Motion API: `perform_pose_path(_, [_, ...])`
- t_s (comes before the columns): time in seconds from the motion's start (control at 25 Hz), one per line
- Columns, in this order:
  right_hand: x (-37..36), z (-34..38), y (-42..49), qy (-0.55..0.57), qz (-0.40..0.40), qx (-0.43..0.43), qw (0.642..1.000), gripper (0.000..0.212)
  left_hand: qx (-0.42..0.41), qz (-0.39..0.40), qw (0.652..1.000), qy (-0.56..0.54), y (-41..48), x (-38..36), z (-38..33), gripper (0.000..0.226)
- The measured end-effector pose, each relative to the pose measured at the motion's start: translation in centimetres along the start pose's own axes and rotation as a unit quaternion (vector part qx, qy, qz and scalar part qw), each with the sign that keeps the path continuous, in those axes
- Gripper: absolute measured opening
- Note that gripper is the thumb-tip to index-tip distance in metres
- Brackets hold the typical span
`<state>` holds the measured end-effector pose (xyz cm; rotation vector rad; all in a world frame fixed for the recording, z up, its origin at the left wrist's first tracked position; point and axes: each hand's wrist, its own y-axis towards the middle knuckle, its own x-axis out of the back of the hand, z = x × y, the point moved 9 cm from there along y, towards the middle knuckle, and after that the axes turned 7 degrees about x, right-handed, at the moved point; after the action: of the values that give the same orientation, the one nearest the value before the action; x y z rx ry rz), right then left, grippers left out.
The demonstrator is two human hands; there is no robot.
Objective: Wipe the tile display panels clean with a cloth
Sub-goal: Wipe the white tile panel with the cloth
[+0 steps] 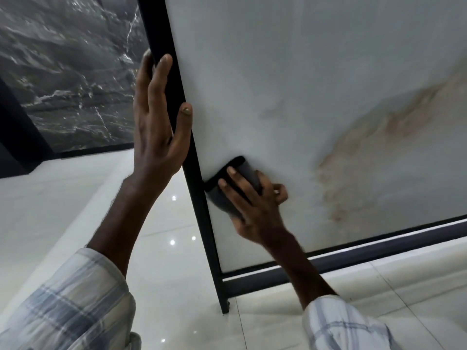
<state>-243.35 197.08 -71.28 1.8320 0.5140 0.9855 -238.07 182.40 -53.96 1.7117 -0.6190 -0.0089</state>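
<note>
You are pressing a dark cloth (236,184) flat against the white tile panel (316,72) with your right hand (255,208). The fingers are lying mostly straight over the cloth, with the thumb tucked at the 3 o'clock side, so the hand is pushing the cloth rather than gripping it. The cloth is sitting at the panel's lower left, touching the black frame (194,173) at its 9 o'clock edge. Your left hand (158,117) is holding that frame higher up, around 11 o'clock from the cloth: the thumb is lying on the front face and the fingers are wrapping round the outer edge. A tan veined patch is showing on the panel at 3 o'clock from the cloth. A dark marble panel (68,72) is standing at 10 o'clock, and glossy floor tiles (171,286) are lying below. Both sleeves (75,304) are checked.
</note>
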Motion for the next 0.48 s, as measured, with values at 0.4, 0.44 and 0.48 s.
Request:
perform_pose_path(0.4, [1.6,-6.7,-2.7,0.144,-0.185,-0.490,0.840,0.078,0.080,-0.086,0.988,-0.102,0.8,-1.1,-0.4,0.051])
perform_pose_path(0.44, [2.1,-5.6,-0.5,0.128,-0.152,-0.401,0.894,0.078,0.073,-0.085,0.989,-0.093,0.9,-1.1,-0.4,0.052])
perform_pose_path(0.48, [2.7,-4.9,1.3,0.103,-0.123,-0.300,0.941,0.077,0.069,-0.082,0.990,-0.086,0.9,-1.2,-0.3,0.052])
